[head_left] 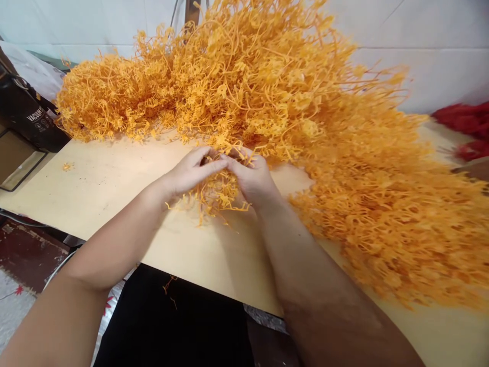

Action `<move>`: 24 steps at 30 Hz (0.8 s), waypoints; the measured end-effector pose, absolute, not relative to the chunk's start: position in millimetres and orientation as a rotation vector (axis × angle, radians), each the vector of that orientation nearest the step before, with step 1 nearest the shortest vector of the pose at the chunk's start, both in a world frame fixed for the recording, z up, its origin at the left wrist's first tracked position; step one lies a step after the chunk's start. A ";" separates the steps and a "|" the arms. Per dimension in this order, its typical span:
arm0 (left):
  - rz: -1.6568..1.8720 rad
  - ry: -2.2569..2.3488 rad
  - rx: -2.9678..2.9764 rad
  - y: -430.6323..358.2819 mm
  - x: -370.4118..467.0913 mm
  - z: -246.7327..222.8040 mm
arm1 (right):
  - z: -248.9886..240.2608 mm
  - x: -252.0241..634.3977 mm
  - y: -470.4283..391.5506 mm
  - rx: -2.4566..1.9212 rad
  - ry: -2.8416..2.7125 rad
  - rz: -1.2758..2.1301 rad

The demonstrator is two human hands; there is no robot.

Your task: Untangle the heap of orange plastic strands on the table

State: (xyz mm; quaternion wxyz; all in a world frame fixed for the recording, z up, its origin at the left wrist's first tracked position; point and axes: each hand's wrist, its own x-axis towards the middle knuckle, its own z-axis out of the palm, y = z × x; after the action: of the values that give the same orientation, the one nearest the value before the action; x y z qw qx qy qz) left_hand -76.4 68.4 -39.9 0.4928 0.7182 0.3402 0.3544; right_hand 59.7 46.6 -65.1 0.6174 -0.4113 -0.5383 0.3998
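Note:
Thin orange plastic flower sprigs [219, 191] hang between my two hands, just above the pale tabletop. My left hand [194, 169] is closed on them from the left, its thumb reaching toward the other thumb. From the right, my right hand [254, 176] grips the same sprigs, with the two thumb tips meeting or nearly so. Some fingers are hidden behind the sprigs. Right behind both hands rises a large heap of the same orange plastic flowers [237, 86], which also spreads down along the right side.
A black cylinder with white lettering [30, 114] stands at the table's left end, beside a brown box [17, 158]. One loose orange floret [68, 166] lies on the wooden tabletop [103, 188]. Red material [466, 125] sits at the far right, and a tiled wall [84, 23] is behind.

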 end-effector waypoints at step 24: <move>1.161 0.922 1.466 81.3 -71.5 -39.8 | -51.3 36.0 31.1 -1.088 -1.136 1.160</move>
State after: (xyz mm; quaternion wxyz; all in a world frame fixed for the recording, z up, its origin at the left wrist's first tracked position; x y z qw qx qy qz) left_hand -71.5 81.3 -39.8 0.5041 0.6073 0.3818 0.4810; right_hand 36.0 31.1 -51.3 0.5593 -0.4617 -0.4817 0.4919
